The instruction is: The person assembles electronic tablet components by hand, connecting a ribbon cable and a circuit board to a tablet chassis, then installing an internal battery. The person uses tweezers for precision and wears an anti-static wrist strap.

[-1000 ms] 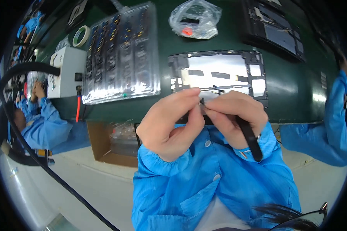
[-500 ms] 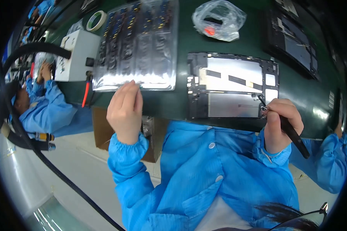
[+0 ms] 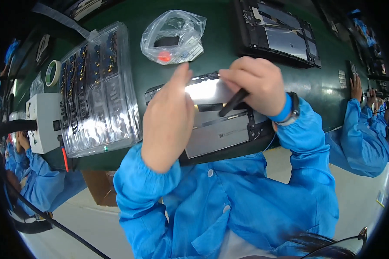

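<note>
An opened tablet-like device (image 3: pixel 220 129) with a silvery inner plate lies on the green bench in front of me. My left hand (image 3: pixel 168 121) rests flat over its left part, fingers stretched toward its far edge. My right hand (image 3: pixel 257 86) is closed around a black pen-shaped tool (image 3: pixel 233 102) whose tip points down onto the plate near the device's middle. A dark wristband and blue cuff show on my right wrist.
A clear plastic tray (image 3: pixel 97 90) of small parts lies left of the device, beside a white box (image 3: pixel 41 123) and a tape roll (image 3: pixel 52 72). A clear bag (image 3: pixel 173 36) lies behind. Another opened device (image 3: pixel 281 36) sits far right. Co-workers in blue sit at both sides.
My left hand has come from the parts tray over to the device. My right hand with the tool has shifted from the device's right edge toward its middle.
</note>
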A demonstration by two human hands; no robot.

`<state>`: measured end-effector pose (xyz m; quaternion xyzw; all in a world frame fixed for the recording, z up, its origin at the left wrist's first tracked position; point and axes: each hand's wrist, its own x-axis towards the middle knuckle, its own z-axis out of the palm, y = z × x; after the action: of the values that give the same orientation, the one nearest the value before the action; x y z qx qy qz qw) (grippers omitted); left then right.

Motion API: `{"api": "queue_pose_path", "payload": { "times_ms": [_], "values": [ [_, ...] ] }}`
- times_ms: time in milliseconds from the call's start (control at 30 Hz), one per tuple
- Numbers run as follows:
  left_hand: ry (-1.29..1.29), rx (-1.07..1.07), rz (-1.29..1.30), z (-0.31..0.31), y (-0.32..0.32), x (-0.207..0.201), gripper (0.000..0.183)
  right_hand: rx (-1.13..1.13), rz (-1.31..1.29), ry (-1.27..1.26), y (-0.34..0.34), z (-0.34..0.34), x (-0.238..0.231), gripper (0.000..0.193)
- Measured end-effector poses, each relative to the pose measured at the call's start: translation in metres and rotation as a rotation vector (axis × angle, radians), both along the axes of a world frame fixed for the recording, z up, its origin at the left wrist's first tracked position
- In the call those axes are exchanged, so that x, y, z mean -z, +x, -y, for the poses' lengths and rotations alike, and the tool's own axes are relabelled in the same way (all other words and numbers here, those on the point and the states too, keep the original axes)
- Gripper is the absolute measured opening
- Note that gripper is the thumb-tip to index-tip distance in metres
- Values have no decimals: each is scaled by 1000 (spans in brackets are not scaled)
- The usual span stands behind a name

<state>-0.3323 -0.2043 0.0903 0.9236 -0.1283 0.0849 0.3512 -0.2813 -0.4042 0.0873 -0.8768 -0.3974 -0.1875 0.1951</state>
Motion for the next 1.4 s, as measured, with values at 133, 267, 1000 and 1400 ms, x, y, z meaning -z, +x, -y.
{"api": "queue_pose_path", "payload": {
  "times_ms": [133, 267, 1000, 1400],
  "values": [
    [-157, 57, -101, 10, 21, 17, 52, -81, 47, -133, 3, -9, 15, 27],
    [-252, 98, -146, 10, 22, 26, 54, -78, 27, -161, 4, -10, 19, 26],
    [401, 225, 4, 14, 11, 10, 58, 292, -375, -27, -24, 72, 15, 31],
    [580, 211, 4, 18, 6, 9, 44, 521, -834, 683, -16, 54, 17, 20]
  ]
}}
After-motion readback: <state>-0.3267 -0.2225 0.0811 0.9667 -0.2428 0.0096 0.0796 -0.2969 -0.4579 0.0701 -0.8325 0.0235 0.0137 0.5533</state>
